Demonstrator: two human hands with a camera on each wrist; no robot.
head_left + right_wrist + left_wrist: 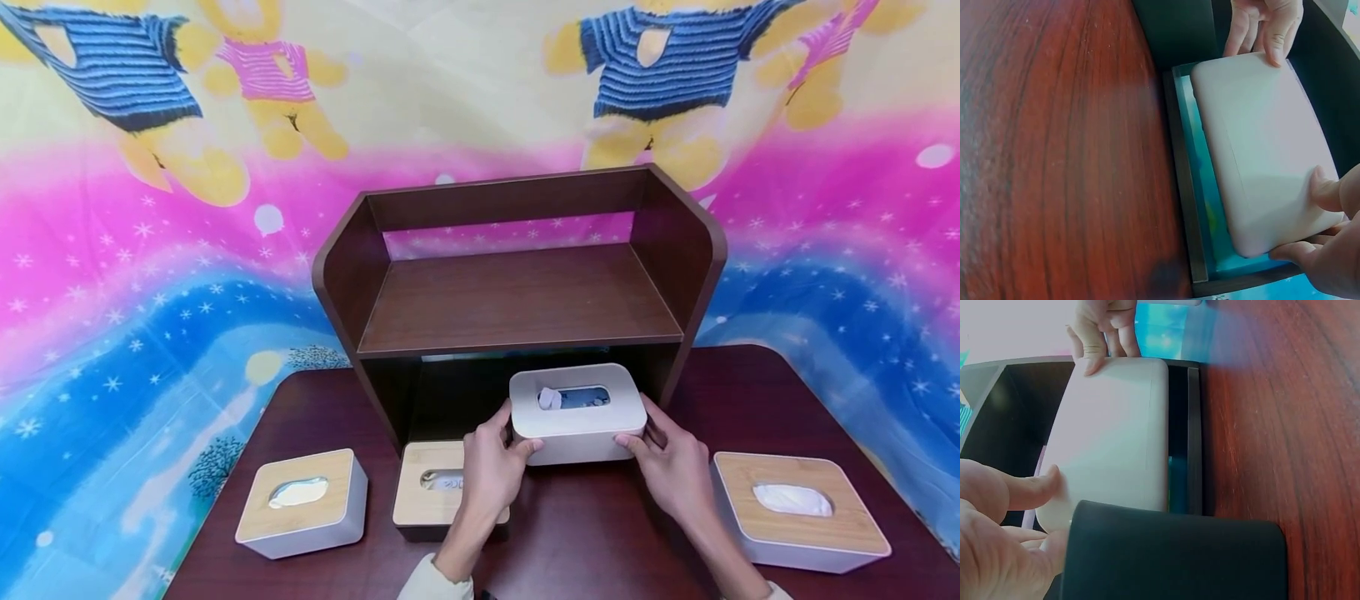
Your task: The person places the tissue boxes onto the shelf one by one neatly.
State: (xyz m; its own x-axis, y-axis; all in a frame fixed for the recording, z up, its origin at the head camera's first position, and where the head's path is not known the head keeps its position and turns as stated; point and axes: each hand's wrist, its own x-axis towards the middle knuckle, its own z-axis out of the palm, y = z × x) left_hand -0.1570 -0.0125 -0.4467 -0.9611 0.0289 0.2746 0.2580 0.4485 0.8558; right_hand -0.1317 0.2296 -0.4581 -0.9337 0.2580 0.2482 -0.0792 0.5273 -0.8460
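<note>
A white tissue box [577,446] with an oval slot in its top is held up in front of the lower opening of a dark brown desk shelf [525,296]. My left hand [495,467] grips its left end, thumb on the front face. At the opposite end my right hand [670,462] grips it the same way. Both wrist views show the pale front of the tissue box [1107,431] between the two hands, raised off the tabletop [1072,156]. Fingers behind the box are partly hidden.
A tissue box with a wooden lid and dark base [431,458] stands by my left wrist, partly covered by it. Another wooden-topped white box [315,533] sits at the left, a third [810,542] at the right. A patterned cloth [465,100] hangs behind the table.
</note>
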